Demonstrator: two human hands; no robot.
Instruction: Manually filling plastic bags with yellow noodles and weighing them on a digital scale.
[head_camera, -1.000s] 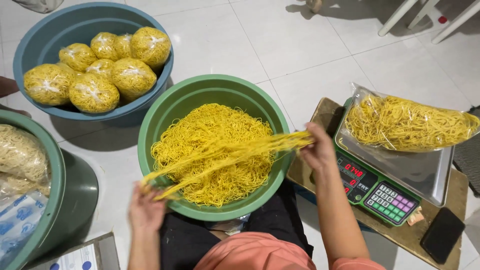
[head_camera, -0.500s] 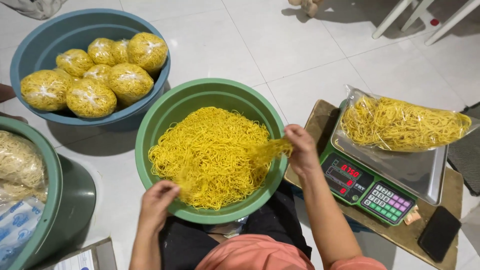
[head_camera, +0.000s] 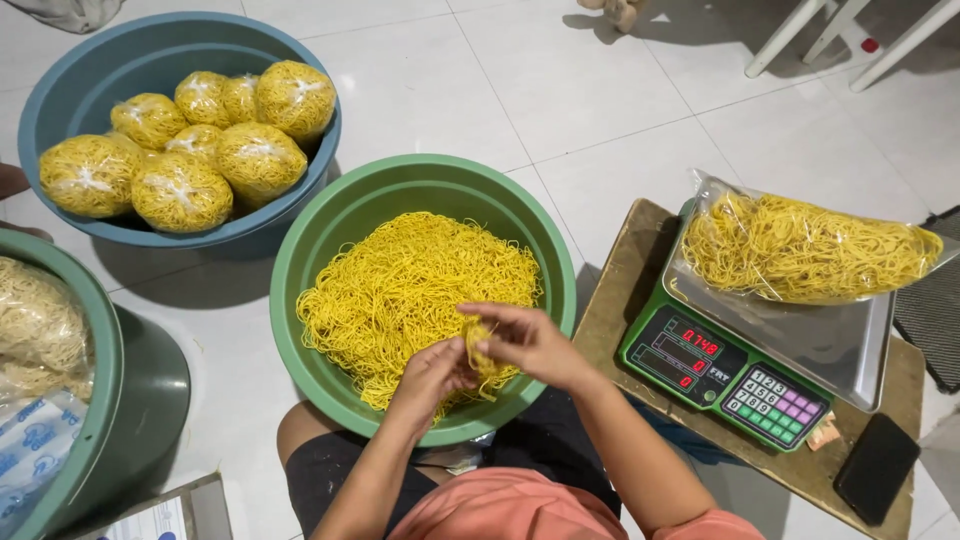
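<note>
Now, right hand (head_camera: 535, 345) pinching noodle tuft (head_camera: 478, 348), left hand (head_camera: 432, 375) cupping

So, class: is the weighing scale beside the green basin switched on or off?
On. The scale shows lit red digits on its front display, and a clear bag of yellow noodles lies on its steel pan.

I see smooth green plastic basin (head_camera: 330, 230), glossy white tile floor (head_camera: 420, 90), shiny metal scale pan (head_camera: 820, 345), clear crinkly plastic bag (head_camera: 810, 250), matt wooden board (head_camera: 620, 290), matt stringy noodles (head_camera: 400, 285).
</note>
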